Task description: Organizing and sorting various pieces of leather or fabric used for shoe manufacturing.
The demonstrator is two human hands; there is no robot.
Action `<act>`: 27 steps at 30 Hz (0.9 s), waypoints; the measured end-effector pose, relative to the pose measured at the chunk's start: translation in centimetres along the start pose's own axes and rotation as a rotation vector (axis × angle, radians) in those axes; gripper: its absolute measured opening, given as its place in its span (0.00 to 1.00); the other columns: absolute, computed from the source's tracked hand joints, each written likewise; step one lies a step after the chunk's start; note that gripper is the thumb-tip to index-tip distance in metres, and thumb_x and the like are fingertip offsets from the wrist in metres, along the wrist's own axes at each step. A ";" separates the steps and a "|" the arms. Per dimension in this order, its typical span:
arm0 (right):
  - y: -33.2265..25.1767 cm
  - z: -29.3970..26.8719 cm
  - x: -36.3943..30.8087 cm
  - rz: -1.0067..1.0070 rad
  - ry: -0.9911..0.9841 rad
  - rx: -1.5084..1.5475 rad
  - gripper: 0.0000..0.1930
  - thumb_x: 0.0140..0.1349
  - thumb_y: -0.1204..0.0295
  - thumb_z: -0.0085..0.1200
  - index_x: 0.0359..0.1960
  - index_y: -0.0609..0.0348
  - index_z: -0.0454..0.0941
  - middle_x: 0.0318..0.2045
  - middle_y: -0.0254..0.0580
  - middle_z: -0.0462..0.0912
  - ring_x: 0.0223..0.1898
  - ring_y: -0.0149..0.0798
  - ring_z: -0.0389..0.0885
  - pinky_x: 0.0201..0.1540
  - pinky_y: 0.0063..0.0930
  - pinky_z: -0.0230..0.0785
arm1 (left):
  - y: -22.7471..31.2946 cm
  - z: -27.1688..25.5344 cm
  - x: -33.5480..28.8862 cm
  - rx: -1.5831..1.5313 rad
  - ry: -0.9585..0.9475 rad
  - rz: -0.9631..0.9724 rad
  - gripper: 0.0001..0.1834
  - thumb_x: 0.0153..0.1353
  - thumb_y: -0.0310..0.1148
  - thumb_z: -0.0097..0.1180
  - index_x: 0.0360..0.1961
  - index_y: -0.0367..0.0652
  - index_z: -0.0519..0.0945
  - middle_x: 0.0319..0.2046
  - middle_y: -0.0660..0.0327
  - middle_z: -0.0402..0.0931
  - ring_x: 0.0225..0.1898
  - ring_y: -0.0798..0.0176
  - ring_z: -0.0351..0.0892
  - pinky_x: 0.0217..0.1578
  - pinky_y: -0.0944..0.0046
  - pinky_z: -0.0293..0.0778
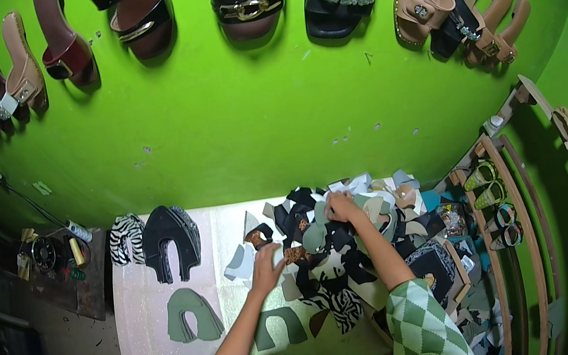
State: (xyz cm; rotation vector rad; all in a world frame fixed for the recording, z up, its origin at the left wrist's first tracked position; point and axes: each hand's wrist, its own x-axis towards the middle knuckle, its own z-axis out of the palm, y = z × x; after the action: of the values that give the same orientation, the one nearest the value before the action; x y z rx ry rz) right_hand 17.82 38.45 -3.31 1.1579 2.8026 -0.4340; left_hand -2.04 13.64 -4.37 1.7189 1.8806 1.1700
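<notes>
A heap of cut leather and fabric scraps in black, sage green, white, zebra and leopard print covers the table's right half. At the heap's left edge rests my left hand, its fingers apart beside a leopard-print scrap. My right hand reaches to the far side of the heap. Its fingers curl down among pale and green scraps, and what they grip is hidden. One U-shaped green piece lies near my left forearm. Farther left sits a stack of green U-shaped pieces.
Black U-shaped pieces and zebra-print ones are stacked at the table's far left. Sandals hang on the green wall. A wooden rack with sandals stands at right. Left, a dark side table holds thread spools.
</notes>
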 end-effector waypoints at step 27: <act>-11.8 4.8 -17.0 -0.030 -0.077 0.349 0.12 0.46 0.71 0.62 0.35 0.57 0.81 0.33 0.47 0.80 0.37 0.48 0.78 0.43 0.35 0.70 | 2.9 -3.8 -5.7 -0.582 -0.150 -0.356 0.08 0.61 0.31 0.53 0.39 0.38 0.76 0.30 0.65 0.74 0.24 0.74 0.77 0.17 0.78 0.69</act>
State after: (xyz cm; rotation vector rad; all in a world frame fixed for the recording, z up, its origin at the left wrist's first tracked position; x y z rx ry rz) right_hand 21.42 17.58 -2.15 1.1241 2.7516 -0.9800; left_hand -1.63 6.79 -1.47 1.0746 1.4754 1.2393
